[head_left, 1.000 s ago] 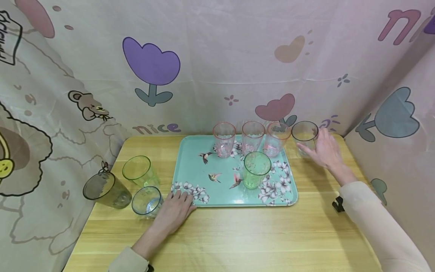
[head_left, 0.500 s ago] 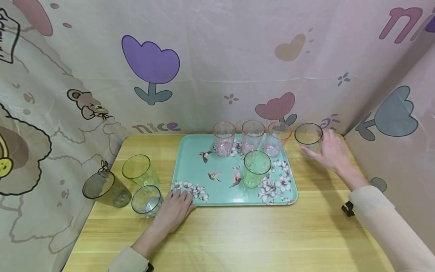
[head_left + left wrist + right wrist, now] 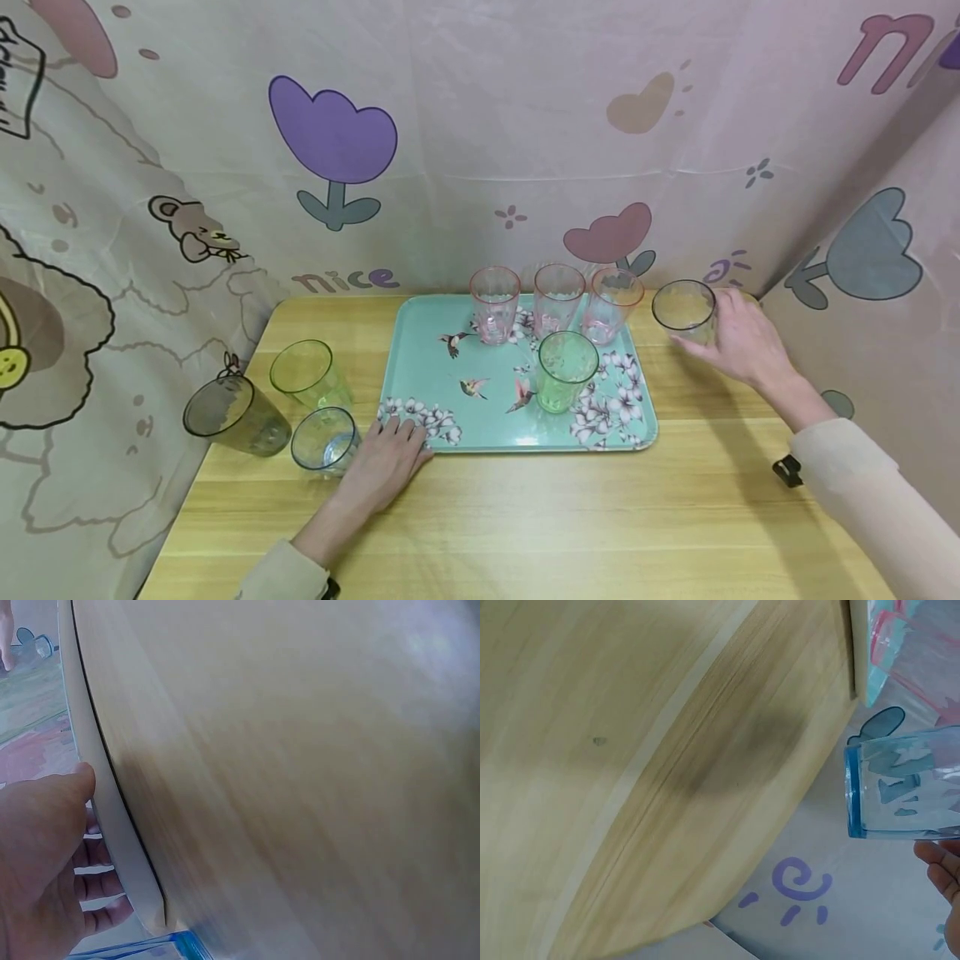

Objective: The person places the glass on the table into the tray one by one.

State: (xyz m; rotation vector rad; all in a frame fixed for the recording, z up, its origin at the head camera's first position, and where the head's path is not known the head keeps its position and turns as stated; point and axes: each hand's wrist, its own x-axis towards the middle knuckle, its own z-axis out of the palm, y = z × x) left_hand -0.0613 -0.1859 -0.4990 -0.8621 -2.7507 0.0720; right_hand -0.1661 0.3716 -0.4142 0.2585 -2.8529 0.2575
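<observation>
On the right, my right hand holds a clear glass with a dark rim, thumb in front, fingers on its right side. In the right wrist view this glass has a bluish rim, and only a few fingers show. At the front left corner of the turquoise tray, my left hand grips the rim, fingers over it and thumb along the outer edge. On the tray stand a green glass and pink-rimmed glasses: a left one, a middle one and a right one.
Left of the tray are a yellow-green glass, a smoky grey glass leaning left in view, and a blue-rimmed glass close beside my left hand. A printed curtain closes off the back and sides of the wooden table.
My right hand has moved rightward and slightly toward me with the clear glass, away from the tray's right edge. My left hand and the other glasses have stayed put.
</observation>
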